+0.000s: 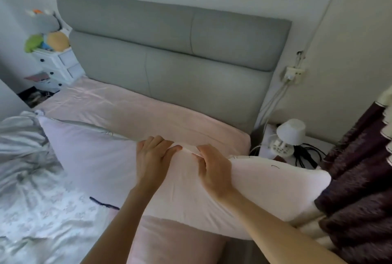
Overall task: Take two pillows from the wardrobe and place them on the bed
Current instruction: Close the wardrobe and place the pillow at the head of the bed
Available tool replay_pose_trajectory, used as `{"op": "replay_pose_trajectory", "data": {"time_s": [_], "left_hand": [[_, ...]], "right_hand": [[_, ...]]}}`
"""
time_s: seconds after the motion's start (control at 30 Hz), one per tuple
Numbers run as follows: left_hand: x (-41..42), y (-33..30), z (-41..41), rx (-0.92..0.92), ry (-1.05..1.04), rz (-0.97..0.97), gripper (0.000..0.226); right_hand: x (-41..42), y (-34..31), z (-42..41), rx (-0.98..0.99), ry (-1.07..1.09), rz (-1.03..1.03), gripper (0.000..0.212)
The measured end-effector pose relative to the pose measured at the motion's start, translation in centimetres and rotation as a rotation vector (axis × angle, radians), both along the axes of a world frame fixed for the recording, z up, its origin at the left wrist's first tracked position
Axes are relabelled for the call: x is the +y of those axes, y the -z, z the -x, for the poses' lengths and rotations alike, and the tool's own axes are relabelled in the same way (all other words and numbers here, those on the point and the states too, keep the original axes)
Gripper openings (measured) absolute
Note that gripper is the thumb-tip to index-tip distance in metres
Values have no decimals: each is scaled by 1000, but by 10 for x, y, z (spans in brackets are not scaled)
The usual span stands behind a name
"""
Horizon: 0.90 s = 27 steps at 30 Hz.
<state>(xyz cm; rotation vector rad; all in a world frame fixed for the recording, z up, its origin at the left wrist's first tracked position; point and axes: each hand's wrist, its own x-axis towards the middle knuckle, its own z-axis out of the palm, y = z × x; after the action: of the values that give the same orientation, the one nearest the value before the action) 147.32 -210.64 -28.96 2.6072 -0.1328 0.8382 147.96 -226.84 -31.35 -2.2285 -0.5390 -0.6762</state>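
Head view: both hands [180, 164] pinch the pillow [101, 164], long axis parallel to headboard [169, 51].

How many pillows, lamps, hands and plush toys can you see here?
Pillows: 2
Lamp: 1
Hands, left and right: 2
Plush toys, grey, green, orange: 3, blurry
Total: 8

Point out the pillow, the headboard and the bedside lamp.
pillow [101, 157]: head view, its flat top face, left of the hands.
headboard [169, 51]: head view, middle of the grey padded front.
bedside lamp [291, 131]: head view, the white shade.
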Motion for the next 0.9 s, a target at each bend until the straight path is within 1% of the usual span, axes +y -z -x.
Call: {"op": "replay_pose_trajectory", "data": {"time_s": [0.17,0.3,0.37,0.5,0.57,0.63,0.67,0.73,0.77,0.83,0.9], "left_hand": [[25,13,-79,77,-45,-28,35],[36,25,-156,129,-102,-31,36],[35,30,-194,146,-101,-40,38],[33,48,-284,222,-97,-72,44],[30,59,-331,238,-75,-81,43],[23,72,-371,264,-38,-100,39],[20,81,-392,297,-33,-100,36],[13,99,-426,420,-57,-77,30],[10,109,-439,494,-87,-63,29],[6,132,-461,629,-140,-37,31],[3,150,-465,739,-163,-3,38]], "right_hand": [[26,16,-88,94,-86,-39,12],[40,35,-170,179,-109,-70,8],[42,43,-205,219,-103,-100,13],[42,64,-289,322,-96,-163,34],[40,75,-331,399,-78,-202,36],[36,88,-364,459,-18,-244,35],[34,97,-382,493,13,-246,38],[33,115,-410,576,49,-184,41],[32,125,-421,612,62,-110,38],[29,150,-444,640,89,104,36],[17,170,-459,691,95,370,46]]}}
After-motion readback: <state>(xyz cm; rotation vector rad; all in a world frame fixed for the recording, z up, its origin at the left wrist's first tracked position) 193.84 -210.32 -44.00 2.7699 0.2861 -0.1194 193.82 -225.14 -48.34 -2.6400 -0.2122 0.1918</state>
